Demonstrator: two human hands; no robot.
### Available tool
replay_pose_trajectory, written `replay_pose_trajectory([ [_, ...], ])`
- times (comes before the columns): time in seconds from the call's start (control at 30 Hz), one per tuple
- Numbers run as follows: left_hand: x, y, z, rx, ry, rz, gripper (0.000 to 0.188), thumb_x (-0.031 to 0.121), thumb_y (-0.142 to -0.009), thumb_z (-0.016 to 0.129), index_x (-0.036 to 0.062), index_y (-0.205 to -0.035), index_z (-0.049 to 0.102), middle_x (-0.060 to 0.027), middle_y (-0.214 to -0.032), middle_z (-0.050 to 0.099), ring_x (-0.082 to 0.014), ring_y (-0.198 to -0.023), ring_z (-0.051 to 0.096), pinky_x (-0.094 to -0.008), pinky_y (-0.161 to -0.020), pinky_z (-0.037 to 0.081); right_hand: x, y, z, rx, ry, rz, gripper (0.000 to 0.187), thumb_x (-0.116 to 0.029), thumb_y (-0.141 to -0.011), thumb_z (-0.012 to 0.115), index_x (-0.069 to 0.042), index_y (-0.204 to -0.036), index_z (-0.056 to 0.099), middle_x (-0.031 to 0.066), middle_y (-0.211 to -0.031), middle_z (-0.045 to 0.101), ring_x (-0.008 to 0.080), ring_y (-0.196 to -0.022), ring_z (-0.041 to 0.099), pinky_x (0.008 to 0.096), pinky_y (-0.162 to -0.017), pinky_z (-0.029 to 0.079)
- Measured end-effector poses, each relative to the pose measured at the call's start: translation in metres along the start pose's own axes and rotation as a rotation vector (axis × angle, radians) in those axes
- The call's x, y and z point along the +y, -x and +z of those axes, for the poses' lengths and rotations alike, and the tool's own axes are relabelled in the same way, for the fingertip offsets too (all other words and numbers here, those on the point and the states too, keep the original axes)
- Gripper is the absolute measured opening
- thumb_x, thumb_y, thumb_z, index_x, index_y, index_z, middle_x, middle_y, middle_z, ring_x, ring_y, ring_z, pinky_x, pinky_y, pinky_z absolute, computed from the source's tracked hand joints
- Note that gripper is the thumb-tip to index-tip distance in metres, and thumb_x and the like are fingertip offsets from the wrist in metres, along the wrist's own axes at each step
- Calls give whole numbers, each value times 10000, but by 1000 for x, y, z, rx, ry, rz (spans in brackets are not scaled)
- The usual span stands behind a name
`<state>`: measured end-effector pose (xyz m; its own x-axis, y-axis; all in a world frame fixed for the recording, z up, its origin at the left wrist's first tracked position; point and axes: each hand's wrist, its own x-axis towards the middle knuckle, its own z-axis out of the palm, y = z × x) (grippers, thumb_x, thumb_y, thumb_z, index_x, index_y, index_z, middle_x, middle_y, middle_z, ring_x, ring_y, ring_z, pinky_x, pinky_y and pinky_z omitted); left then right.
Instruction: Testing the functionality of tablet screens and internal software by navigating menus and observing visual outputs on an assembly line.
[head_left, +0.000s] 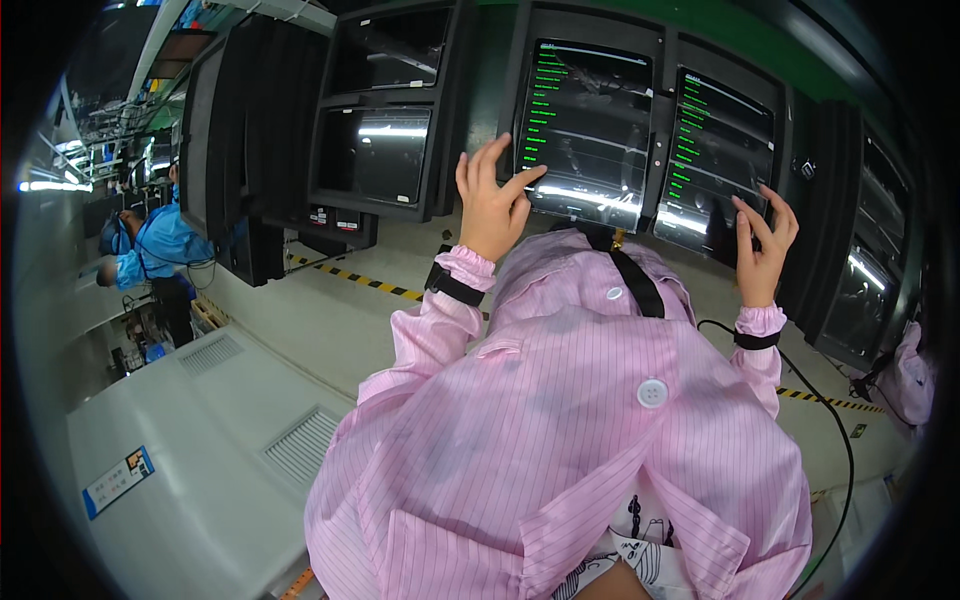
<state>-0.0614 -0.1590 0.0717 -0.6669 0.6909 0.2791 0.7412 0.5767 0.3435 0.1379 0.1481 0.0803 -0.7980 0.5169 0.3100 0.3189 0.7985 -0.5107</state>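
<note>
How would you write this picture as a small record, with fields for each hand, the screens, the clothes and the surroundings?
Left hand: spread open, at the lower left edge of the left text screen; pressing cannot be told
Right hand: spread open, at the lower right edge of the right text screen
Text on both: green lines, dark background
Clothes: pink striped coat, black wristband on each arm
Cable: black, curving down on the right
Background: person in blue, far left
</note>
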Motion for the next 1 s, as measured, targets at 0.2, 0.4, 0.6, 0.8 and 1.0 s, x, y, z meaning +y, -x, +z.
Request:
replay_pose_trajectory([
  [0.2, -9, -1, 2, -32, 355, -106, 986, 329, -713, 778, 50, -1470, 212, -191, -1497, 253, -369, -1382, 249, -481, -1114, 211, 27, 9, 7, 133, 37, 117, 327, -209, -917, 587, -97, -1224, 600, 113, -1271, 529, 289, -1229, 405, 387, -1038, 320],
  [0.4, -6, -1, 10, -144, 176, -108, 1226, 419, -561, 874, 28, -1475, 158, -166, -1515, 233, -367, -1420, 150, -460, -1126, 218, 54, 21, 8, 91, -76, 269, 344, -283, -954, 539, -50, -1201, 591, 140, -1276, 500, 299, -1203, 475, 366, -1023, 352],
  [0.6, -9, -2, 14, -123, 242, -97, 1238, 433, -546, 877, 9, -1467, 166, -171, -1503, 255, -383, -1406, 170, -482, -1116, 221, 56, 26, 9, -12, -85, 378, 353, -322, -957, 532, -71, -1188, 621, 144, -1306, 463, 288, -1224, 455, 355, -1021, 354],
  [0.8, -8, -5, 14, -88, 246, -87, 1258, 374, -507, 904, 25, -1470, 174, -143, -1462, 340, -368, -1385, 205, -462, -1113, 259, 72, 22, 14, -6, -184, 421, 376, -354, -964, 518, -63, -1159, 655, 135, -1338, 439, 278, -1237, 428, 347, -1037, 334],
  [1.0, -9, -4, 11, -112, 233, -78, 1243, 373, -510, 903, 28, -1467, 190, -154, -1460, 335, -395, -1365, 223, -467, -1111, 258, 52, 20, 2, 139, -45, 299, 338, -321, -964, 523, -71, -1151, 653, 120, -1280, 489, 259, -1208, 447, 339, -1000, 359],
])
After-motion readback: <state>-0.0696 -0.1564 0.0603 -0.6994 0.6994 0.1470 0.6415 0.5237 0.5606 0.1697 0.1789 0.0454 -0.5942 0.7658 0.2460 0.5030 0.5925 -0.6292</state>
